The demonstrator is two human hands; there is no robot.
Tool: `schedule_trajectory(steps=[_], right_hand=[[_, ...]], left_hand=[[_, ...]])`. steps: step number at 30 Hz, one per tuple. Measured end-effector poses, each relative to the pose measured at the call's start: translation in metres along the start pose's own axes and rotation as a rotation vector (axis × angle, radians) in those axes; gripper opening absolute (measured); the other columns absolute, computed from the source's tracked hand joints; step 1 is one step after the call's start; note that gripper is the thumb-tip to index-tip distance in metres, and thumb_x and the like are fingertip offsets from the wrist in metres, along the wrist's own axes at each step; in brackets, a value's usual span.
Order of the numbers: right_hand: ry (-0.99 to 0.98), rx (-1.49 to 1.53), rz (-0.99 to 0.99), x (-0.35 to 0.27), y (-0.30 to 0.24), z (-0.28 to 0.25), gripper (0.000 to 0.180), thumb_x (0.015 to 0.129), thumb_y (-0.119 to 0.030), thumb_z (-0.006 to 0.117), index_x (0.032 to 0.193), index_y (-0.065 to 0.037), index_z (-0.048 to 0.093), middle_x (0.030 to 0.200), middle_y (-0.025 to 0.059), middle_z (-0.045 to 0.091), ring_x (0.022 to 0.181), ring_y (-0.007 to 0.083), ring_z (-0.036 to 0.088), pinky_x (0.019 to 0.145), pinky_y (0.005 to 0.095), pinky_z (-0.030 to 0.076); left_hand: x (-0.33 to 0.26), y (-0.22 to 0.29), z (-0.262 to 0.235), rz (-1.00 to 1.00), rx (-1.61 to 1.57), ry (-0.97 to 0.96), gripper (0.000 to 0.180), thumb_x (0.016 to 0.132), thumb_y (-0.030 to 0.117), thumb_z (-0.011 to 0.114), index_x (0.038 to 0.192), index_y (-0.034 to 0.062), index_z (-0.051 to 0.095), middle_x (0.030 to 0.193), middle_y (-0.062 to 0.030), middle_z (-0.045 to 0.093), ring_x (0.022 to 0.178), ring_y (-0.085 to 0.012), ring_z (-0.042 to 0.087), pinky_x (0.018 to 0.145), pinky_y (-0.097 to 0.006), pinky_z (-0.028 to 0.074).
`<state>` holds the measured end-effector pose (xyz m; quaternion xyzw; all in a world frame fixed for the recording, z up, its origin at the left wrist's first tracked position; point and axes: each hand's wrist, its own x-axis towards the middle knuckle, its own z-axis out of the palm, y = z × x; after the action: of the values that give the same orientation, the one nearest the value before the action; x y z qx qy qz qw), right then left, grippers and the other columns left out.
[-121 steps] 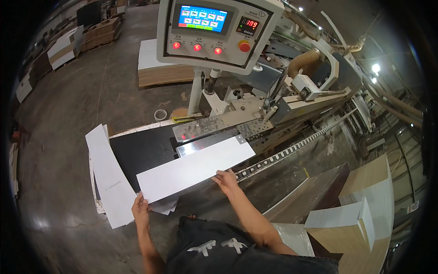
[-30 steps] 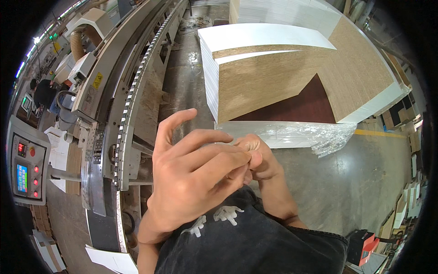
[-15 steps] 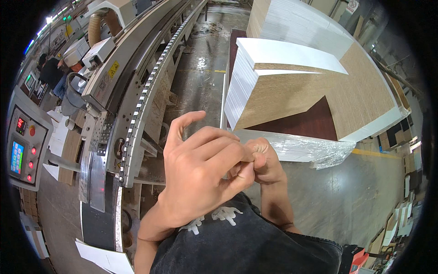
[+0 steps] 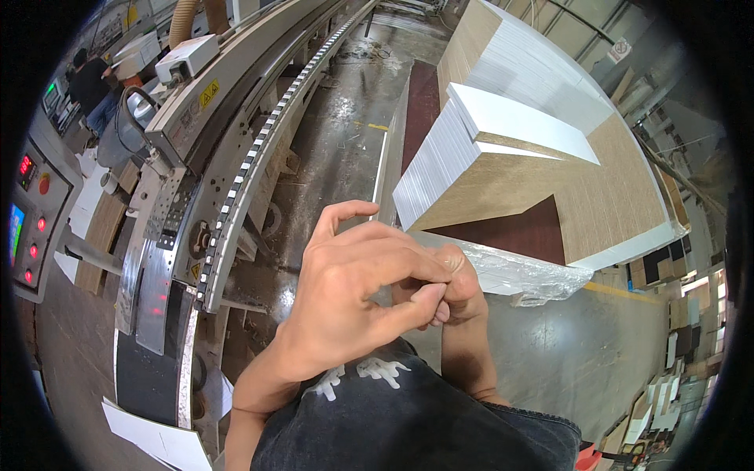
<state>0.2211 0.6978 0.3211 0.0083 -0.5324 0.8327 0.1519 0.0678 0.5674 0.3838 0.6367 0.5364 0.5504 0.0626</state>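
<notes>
Close to my chest, my left hand [image 4: 357, 294] curls over my right hand [image 4: 455, 286], fingertips pinched together; whether anything lies between them I cannot tell. Just beyond lies crumpled clear plastic wrap [image 4: 518, 271] at the foot of stacked white-edged panels [image 4: 503, 149]. Leftward runs the long conveyor machine [image 4: 236, 149].

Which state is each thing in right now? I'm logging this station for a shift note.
Left hand: raised, fingers curled, fingertips pinched against the right hand; grip contents hidden.
Right hand: mostly covered by the left.
Stack of white-edged wood-grain panels: piled, top white panel askew.
Clear plastic wrap: crumpled at the stack's near edge.
Grey control panel with red buttons: screen lit.
</notes>
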Motion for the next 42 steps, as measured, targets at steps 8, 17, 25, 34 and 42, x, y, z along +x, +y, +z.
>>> schedule_trajectory(steps=[8,17,25,34,42], right_hand=[[0.047,-0.079,0.058,0.009,0.002,-0.001,0.068,0.079,-0.068,0.076,0.071,-0.001,0.070,0.058,0.0040,0.063,0.051,0.0138,0.061,0.045,0.0262,0.046],[0.120,-0.181,0.070,0.010,-0.002,-0.003,0.069,0.080,-0.068,0.076,0.076,0.001,0.074,0.063,0.0057,0.068,0.055,0.0128,0.066,0.048,0.0245,0.050],[0.178,-0.232,0.118,0.009,-0.001,-0.010,0.065,0.081,-0.065,0.076,0.078,0.000,0.073,0.067,0.0058,0.069,0.057,0.0116,0.066,0.049,0.0231,0.049],[0.114,-0.125,0.004,0.011,0.013,-0.018,0.065,0.083,-0.066,0.074,0.070,-0.002,0.068,0.061,0.0048,0.063,0.054,0.0126,0.061,0.047,0.0248,0.044],[0.075,-0.087,0.106,0.016,0.003,-0.013,0.067,0.081,-0.067,0.075,0.066,-0.002,0.066,0.059,0.0057,0.061,0.054,0.0152,0.061,0.048,0.0274,0.044]], left_hand=[[-0.003,0.005,-0.012,0.065,0.152,0.033,0.011,0.078,0.011,0.082,0.088,0.0147,0.078,0.087,0.0033,0.079,0.090,-0.0151,0.076,0.107,-0.047,0.042],[-0.002,0.004,-0.007,0.122,0.254,0.071,0.013,0.076,0.011,0.082,0.084,0.0094,0.072,0.079,-0.0011,0.074,0.082,-0.0166,0.074,0.106,-0.049,0.050],[0.005,0.001,-0.002,0.122,0.331,0.064,0.011,0.076,0.013,0.080,0.078,0.0094,0.069,0.079,-0.0014,0.071,0.081,-0.0171,0.072,0.103,-0.048,0.051],[0.007,-0.014,0.007,0.081,0.174,0.092,0.012,0.075,0.014,0.080,0.081,0.0085,0.071,0.079,-0.0023,0.071,0.079,-0.0199,0.071,0.101,-0.047,0.049],[0.002,-0.023,0.007,-0.027,0.035,0.062,0.006,0.080,0.012,0.077,0.080,0.0095,0.072,0.082,-0.0009,0.075,0.083,-0.0181,0.075,0.102,-0.043,0.046]])
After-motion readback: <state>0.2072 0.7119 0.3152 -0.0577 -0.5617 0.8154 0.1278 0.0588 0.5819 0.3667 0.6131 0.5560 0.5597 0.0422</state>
